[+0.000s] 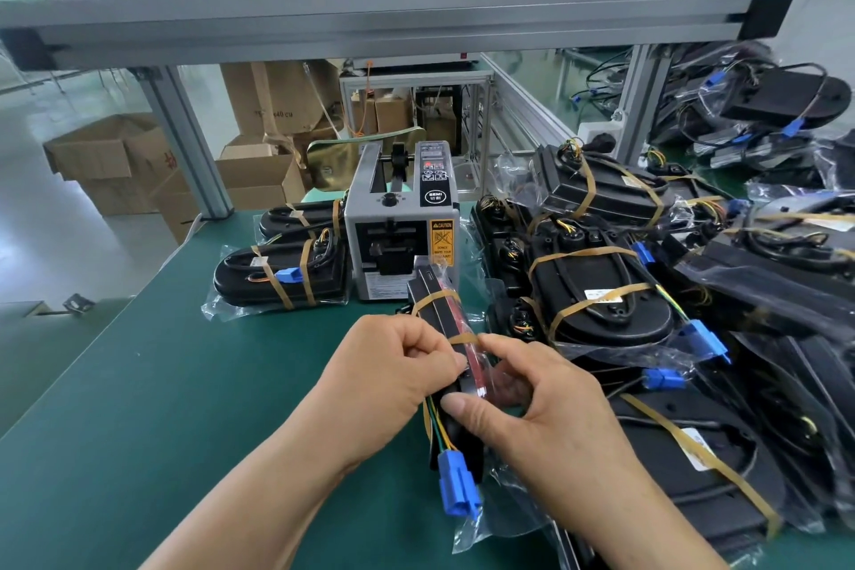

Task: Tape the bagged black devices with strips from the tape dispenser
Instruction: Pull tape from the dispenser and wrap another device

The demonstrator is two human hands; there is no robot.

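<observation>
My left hand is curled, its fingertips pinching the near side of a slim black device in a clear plastic bag, which stands on edge over the green matted surface; I cannot tell whether its lower edge touches that surface. My right hand grips this device from the other side, thumb laid across its near end, fingers wrapped behind it, and forefinger tip pressing on a tan tape strip that crosses the device's upper edge between the two hands. A second tan band circles the device farther up. Green and yellow wires leave its near end and run to a blue plastic connector hanging inside the bag below both hands. Directly beyond stands the grey tape dispenser with a yellow caution label, upright on the surface, with the far tip of the held device in front of its lower right corner. Left of the dispenser lie two bagged black devices bound with tan tape, one behind the other. To the right, a large overlapping heap of bagged black devices covers the surface, many of them banded. An aluminium frame beam spans overhead, and brown cardboard boxes sit on the floor past the left edge.
</observation>
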